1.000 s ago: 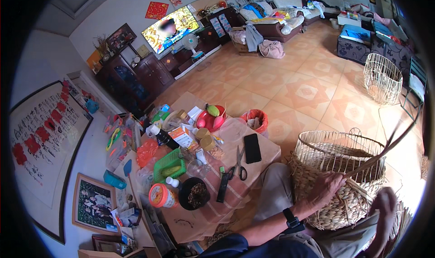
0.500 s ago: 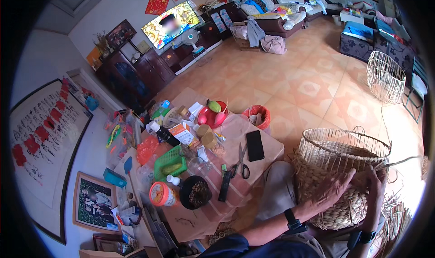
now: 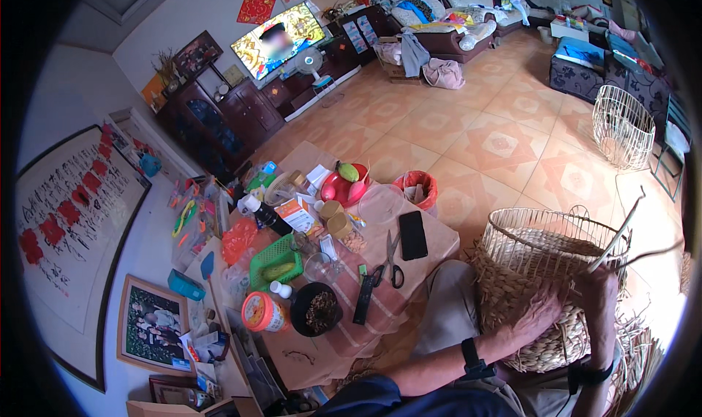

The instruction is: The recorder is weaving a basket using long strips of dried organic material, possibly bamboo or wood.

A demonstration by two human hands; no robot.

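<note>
A half-woven straw basket (image 3: 512, 294) stands between my knees, its lower wall thick with braided plant fibre. Bare upright rods (image 3: 512, 232) show around its upper part. My left hand (image 3: 537, 313) presses on the near wall with its fingers bent against the weave; their tips are blurred. Beside it, my right hand (image 3: 599, 294) is closed at the basket's right side. A pale straw strand (image 3: 621, 229) rises from the right hand's grip, and a darker strand (image 3: 658, 252) juts out to the right. Both wrists wear black bands.
Loose straw (image 3: 640, 366) lies right of the basket. On the table (image 3: 431, 238) at left are scissors (image 3: 393, 260), a phone (image 3: 413, 235), a black bowl (image 3: 316, 311) and a green basket (image 3: 274, 263). A red bin (image 3: 418, 190) and a bare wire frame (image 3: 621, 128) stand on the floor.
My right hand has turned and closed around a strand, whose pale end now points upward. My left hand has shifted slightly down, its fingers more bent than before.
</note>
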